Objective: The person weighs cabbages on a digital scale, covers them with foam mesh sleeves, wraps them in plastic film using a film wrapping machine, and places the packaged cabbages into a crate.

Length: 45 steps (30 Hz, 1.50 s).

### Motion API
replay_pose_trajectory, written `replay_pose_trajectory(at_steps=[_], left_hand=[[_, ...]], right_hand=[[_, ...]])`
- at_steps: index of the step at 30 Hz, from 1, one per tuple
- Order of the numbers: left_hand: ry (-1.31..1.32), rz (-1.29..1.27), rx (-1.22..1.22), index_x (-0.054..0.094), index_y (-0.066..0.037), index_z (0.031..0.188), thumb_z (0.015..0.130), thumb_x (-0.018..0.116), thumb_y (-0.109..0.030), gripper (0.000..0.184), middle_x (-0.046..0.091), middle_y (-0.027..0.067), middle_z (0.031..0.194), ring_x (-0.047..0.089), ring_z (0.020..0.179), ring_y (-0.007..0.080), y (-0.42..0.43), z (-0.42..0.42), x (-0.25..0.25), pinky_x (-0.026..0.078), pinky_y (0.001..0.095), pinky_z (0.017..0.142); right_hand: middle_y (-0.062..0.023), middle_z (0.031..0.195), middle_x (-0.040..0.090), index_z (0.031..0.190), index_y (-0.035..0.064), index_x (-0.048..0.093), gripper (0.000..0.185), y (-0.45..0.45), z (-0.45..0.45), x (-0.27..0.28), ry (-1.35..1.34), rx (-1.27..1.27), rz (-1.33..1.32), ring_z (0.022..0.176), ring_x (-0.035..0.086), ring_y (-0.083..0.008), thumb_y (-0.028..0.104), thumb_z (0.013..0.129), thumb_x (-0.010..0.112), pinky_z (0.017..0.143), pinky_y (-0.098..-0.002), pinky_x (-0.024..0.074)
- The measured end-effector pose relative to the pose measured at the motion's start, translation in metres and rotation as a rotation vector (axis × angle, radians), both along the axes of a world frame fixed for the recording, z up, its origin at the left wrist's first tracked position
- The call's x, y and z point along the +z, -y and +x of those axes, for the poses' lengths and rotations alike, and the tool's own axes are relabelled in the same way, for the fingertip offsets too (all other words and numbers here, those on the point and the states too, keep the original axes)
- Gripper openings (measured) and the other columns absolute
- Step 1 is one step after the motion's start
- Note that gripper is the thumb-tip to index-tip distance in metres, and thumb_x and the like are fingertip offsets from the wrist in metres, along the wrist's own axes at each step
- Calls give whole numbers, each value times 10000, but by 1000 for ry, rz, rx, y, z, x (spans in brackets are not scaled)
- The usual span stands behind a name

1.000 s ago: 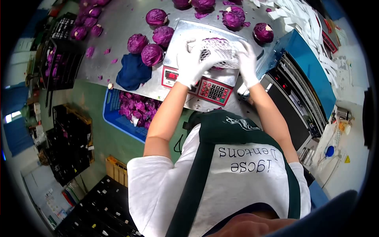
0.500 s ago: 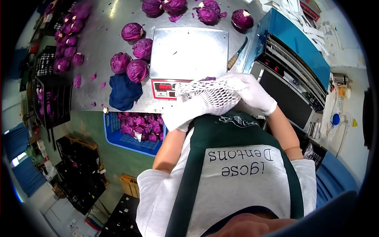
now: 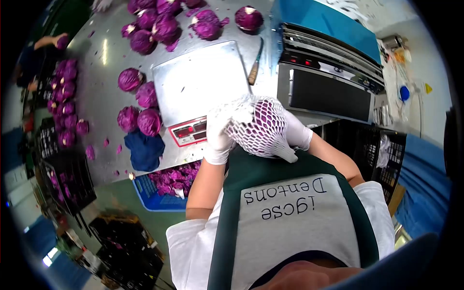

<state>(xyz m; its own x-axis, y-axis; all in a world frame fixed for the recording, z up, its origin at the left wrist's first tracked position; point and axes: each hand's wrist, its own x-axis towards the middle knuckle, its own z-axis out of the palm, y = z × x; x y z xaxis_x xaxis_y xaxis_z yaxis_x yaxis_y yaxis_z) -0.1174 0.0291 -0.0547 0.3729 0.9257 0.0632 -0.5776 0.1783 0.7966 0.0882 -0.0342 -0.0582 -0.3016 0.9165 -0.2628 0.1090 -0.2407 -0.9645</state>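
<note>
A red cabbage (image 3: 269,115) sits inside a white foam net (image 3: 252,136), held close against my apron. My left hand (image 3: 219,137), in a white glove, is closed on the near-left side of the net. On the other side my right hand (image 3: 296,130), gloved too, grips the netted cabbage; most of its fingers are hidden behind the net. Just beyond my hands is a weighing scale (image 3: 200,79) with a bare metal plate and a red display panel (image 3: 188,131). A knife with a wooden handle (image 3: 253,72) lies beside the scale.
Several red cabbages (image 3: 150,122) stand left of and behind the scale. A dark blue cloth (image 3: 144,151) lies near the table edge. Below is a blue crate (image 3: 147,195) of purple leaves. A blue sealing machine (image 3: 328,63) is at right. Another person's arm (image 3: 46,42) shows at far left.
The cabbage now shows plainly through the stretched net, with its gathered end toward my apron. My hands have shifted around it. The view has turned, moving the scale left and tilting it.
</note>
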Motion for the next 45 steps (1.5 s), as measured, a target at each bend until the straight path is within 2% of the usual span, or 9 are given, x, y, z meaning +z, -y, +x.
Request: replay_pose_trajectory(at_steps=[2, 6, 11, 13, 14, 15, 28, 41, 45], left_hand=[[-297, -27, 163, 596, 68, 1103, 899, 531, -46, 242, 657, 142, 1006, 630, 946, 191, 2, 34, 16, 497, 290, 841], [356, -790, -156, 430, -24, 1356, 997, 424, -213, 405, 517, 164, 1302, 532, 1178, 245, -1, 62, 4, 451, 379, 992], [729, -658, -357, 387, -113, 1423, 1002, 287, -440, 543, 431, 99, 1433, 402, 1310, 288, -13, 122, 12, 293, 439, 1113], [-90, -222, -358, 376, -97, 1430, 946, 324, -589, 692, 393, 117, 1466, 379, 1332, 303, -31, 157, 31, 254, 478, 1128], [665, -663, -439, 380, -81, 1425, 917, 336, -652, 766, 383, 123, 1474, 368, 1341, 308, -50, 175, 39, 236, 500, 1132], [371, -572, -275, 381, -68, 1423, 904, 360, -662, 789, 405, 131, 1458, 398, 1321, 314, -55, 206, 69, 246, 510, 1127], [-688, 53, -316, 649, -29, 1121, 971, 538, -322, 347, 675, 46, 1015, 600, 878, 95, -189, 387, -2, 486, 259, 757], [-712, 265, -285, 429, -44, 1388, 928, 563, -364, 576, 522, 113, 1337, 457, 1268, 193, -229, 376, 20, 311, 374, 1081], [-579, 269, -418, 625, -5, 1169, 873, 648, -148, 329, 658, 31, 935, 581, 873, 104, -244, 391, 15, 421, 235, 855]], right_hand=[[-120, 1379, 482, 1398, 17, 389, 462, 0, 5, -7, -1324, -427, -628, 1268, 458, -218, 250, 1001, 426, 1104, -342, 328], [-145, 1528, 245, 1511, 38, 77, 767, -11, 30, 24, -637, -488, 39, 1400, 268, -236, 215, 932, 547, 1151, -352, 192], [-184, 1533, 211, 1510, 35, 13, 953, -26, 84, 48, -692, -499, 203, 1411, 238, -249, 198, 841, 671, 1161, -358, 140], [-186, 1513, 257, 1503, 10, 55, 939, -37, 116, 59, -465, -519, 306, 1400, 260, -245, 161, 830, 693, 1154, -352, 166], [-187, 1505, 273, 1499, 2, 74, 928, -47, 139, 61, -426, -551, 346, 1397, 265, -245, 147, 827, 697, 1151, -350, 174], [-190, 1491, 300, 1493, -10, 102, 885, -56, 163, 65, -455, -590, 373, 1383, 292, -248, 151, 843, 681, 1145, -346, 193], [-88, 1271, 543, 1332, 11, 463, 589, -155, 383, 15, -200, -620, 238, 1206, 473, -158, 390, 911, 623, 1058, -287, 333], [-63, 1235, 560, 1305, 30, 476, 547, -155, 375, 14, -251, -578, 238, 1170, 492, -144, 352, 900, 652, 1033, -285, 365], [-65, 1246, 553, 1317, 33, 465, 537, -154, 380, 9, -279, -565, 248, 1177, 486, -146, 332, 909, 643, 1034, -286, 364]])
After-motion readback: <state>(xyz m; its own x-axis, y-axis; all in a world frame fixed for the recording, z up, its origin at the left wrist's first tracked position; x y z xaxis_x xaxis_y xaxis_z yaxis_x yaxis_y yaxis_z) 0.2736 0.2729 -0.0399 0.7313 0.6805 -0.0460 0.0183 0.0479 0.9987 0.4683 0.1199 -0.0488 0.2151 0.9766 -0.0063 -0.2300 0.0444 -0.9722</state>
